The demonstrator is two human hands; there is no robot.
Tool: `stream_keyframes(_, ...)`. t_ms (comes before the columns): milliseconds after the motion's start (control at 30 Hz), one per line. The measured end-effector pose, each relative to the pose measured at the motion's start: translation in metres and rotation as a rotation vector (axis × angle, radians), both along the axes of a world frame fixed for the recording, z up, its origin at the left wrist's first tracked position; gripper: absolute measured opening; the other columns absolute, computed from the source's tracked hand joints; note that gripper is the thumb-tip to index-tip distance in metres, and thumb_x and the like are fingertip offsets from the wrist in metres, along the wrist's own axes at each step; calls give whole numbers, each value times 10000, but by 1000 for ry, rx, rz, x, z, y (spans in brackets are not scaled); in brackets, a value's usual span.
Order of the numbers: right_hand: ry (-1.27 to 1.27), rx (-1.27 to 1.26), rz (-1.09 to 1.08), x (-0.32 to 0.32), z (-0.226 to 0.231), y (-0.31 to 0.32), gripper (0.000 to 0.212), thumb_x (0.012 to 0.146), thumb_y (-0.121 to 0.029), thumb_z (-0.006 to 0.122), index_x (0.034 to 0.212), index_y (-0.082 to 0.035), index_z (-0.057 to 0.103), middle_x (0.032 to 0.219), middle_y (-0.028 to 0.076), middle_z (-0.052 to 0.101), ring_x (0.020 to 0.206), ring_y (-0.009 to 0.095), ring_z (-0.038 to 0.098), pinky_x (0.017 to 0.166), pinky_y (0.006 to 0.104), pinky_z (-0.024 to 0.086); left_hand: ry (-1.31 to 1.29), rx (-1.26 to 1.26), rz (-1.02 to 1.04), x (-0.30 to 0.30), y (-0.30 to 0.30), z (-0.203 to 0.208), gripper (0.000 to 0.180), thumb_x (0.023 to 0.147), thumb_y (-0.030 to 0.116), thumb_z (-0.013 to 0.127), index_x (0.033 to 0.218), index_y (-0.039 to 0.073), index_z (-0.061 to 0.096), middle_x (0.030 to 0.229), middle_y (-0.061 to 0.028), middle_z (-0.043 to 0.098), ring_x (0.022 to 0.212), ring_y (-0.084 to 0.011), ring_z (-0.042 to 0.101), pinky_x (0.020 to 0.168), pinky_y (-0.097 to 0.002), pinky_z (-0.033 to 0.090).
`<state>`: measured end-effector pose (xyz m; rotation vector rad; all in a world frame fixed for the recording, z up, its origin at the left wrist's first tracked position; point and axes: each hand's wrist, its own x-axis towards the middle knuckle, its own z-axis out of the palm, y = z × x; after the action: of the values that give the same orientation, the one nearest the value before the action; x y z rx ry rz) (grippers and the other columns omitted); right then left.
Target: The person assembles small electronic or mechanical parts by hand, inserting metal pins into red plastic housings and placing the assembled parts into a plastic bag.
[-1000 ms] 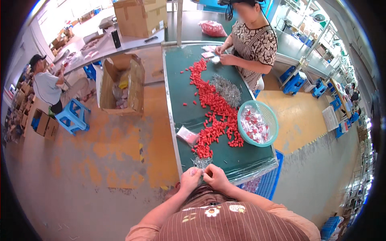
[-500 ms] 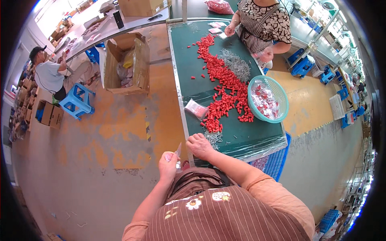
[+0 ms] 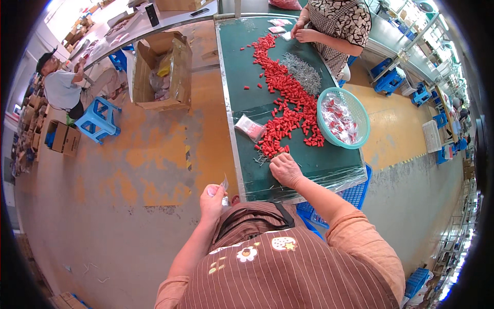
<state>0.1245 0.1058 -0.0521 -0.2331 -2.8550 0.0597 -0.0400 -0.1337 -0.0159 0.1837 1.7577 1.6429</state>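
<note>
Head view: small clear bag (image 3: 224,184) in left-hand grip (image 3: 212,198), off-table.

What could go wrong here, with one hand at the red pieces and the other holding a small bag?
1. The left hand holds the small clear bag off the table, above the floor; pieces missing it would probably drop there.
2. The right hand reaches into red pieces heaped near the table edge; it might sweep some off.
</note>
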Motion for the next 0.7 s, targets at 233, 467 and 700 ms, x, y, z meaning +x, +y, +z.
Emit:
stream_keyframes(233,113,-212,283,-3,17,-24,126,706,-186,607,756,-121,512,862,41,510,906,234,509,836,379,389,-16,-8,10,17,32,-1,83,874,96,599,806,62,567,721,-17,594,619,-89,528,570,-240,431)
stream_keyframes(467,111,-201,327,11,-3,-1,121,673,-185,586,732,-110,512,833,43,510,853,231,511,833,350,394,31,37,35,43,49,-3,62,869,73,598,821,46,571,715,-19,598,638,-89,544,600,-234,443)
stream_keyframes(700,93,-56,214,12,5,37,77,681,-162,555,710,-101,520,805,51,512,848,247,515,809,357,395,9,31,159,67,46,4,52,874,71,592,831,50,572,731,-20,600,659,-90,540,636,-235,441)
